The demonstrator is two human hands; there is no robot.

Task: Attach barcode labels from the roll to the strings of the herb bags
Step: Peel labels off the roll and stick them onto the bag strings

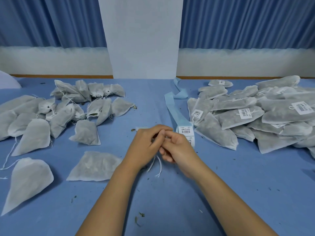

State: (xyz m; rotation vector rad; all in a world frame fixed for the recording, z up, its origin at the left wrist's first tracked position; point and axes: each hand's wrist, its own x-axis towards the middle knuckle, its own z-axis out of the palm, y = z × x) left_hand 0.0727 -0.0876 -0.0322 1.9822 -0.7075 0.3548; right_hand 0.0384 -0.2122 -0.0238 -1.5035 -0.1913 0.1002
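Head view: left hand [146,142] and right hand [177,147] meet over the table [170,193], fingers curled, both pinching a string [157,166] whose ends hang below. One bag [95,166] lies just beside the left wrist. The roll [186,133] stands just behind the right hand. Labelled bags [247,113] are piled right, unlabelled bags [68,108] left.

The table [238,184] wears matt blue cloth, faintly creased and flecked with dry green crumbs [141,214]. The bags [30,181], left and right, are thin white non-woven fabric, matt and half see-through over dark fill. The strings [159,166] are white twisted thread, frayed at the ends. The labels [300,108] are matt white paper printed black. The roll [185,131] trails a pale blue liner [172,106] with a slight sheen. The far curtains [42,23] are pleated blue cloth and the wall [141,40] is matt white.
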